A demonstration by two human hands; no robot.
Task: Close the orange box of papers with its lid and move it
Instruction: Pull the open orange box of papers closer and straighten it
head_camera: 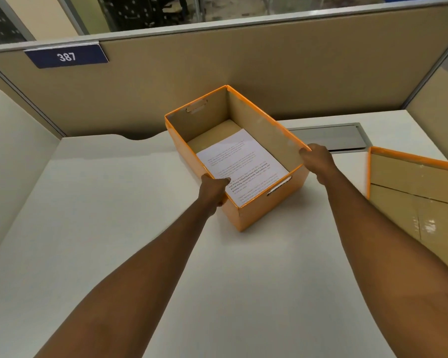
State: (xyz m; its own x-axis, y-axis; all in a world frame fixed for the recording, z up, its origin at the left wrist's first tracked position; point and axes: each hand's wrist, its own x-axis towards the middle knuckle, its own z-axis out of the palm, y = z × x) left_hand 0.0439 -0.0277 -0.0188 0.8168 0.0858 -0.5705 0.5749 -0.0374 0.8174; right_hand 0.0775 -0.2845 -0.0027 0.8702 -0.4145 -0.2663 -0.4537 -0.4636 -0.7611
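An orange box point(259, 210) stands open on the white desk, turned at an angle, with printed white papers point(241, 161) lying flat on its bottom. My left hand point(214, 188) grips the box's near left rim, thumb inside. My right hand point(318, 161) holds the near right corner of the rim. The orange lid point(411, 192) lies upside down on the desk to the right, brown inside facing up, partly cut off by the frame edge.
The white desk point(114, 228) is bounded by tan partition walls point(243, 68) at the back and right. A grey cable slot cover point(329, 136) sits behind the box. A blue sign reading 387 point(66, 56) hangs on the partition.
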